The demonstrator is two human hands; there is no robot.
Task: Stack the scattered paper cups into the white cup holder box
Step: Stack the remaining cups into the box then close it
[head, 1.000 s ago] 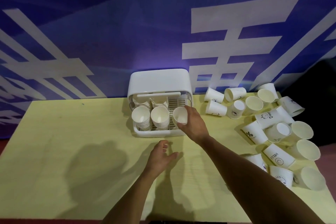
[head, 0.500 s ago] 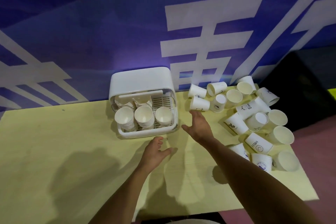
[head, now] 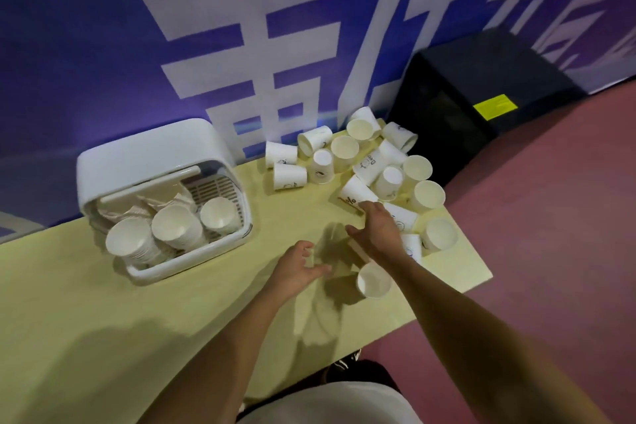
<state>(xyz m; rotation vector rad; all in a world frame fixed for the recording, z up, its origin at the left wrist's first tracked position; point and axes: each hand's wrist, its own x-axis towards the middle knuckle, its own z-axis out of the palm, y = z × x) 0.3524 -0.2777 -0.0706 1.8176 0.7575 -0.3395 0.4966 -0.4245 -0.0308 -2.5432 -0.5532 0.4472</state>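
Observation:
The white cup holder box [head: 103,169] sits on the yellow table [head: 103,303] at the left, its front open. Inside lie three stacks of paper cups [head: 175,227], mouths toward me. Several loose white paper cups [head: 364,165] are scattered at the table's right end. My right hand [head: 378,234] is stretched over the near side of that pile, fingers spread and holding nothing, fingertips next to a lying cup [head: 356,193]. One cup [head: 373,280] lies under my right forearm. My left hand [head: 296,268] hovers over the table's middle, fingers loosely open.
A blue wall banner with white characters runs behind the table. A black box [head: 481,96] with a yellow label stands on the reddish floor beyond the table's right end. The table's right edge is close to the outer cups.
My right hand let go of a cup in the box's right slot, then swung right to the loose pile. The view turned right. My left hand stayed about where it was.

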